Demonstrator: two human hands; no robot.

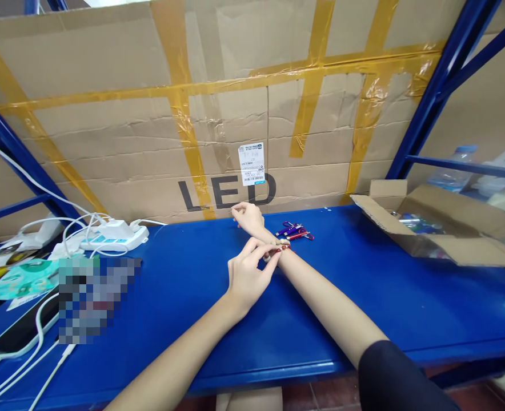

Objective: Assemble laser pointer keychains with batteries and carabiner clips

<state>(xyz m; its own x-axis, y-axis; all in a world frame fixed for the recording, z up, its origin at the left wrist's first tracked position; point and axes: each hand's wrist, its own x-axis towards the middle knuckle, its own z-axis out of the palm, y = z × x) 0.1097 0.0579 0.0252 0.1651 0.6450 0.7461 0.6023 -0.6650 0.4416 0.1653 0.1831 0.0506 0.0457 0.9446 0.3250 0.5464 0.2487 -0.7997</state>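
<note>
My left hand reaches across to my right wrist. Its thumb and fingers pinch a beaded bracelet with red and pale beads, which lies around that wrist. Beyond the bracelet, my right hand is held over the far part of the blue table, fingers loosely bent and apart, with nothing visible in them. Just right of the right hand, a few small purple and red metallic tubes with clips lie on the table. Part of the bracelet is hidden behind my left fingers.
A large taped cardboard box stands along the back. At right is an open carton with small items inside. On the left lie a power strip, white cables, a phone and a green packet. Blue rack posts flank the table.
</note>
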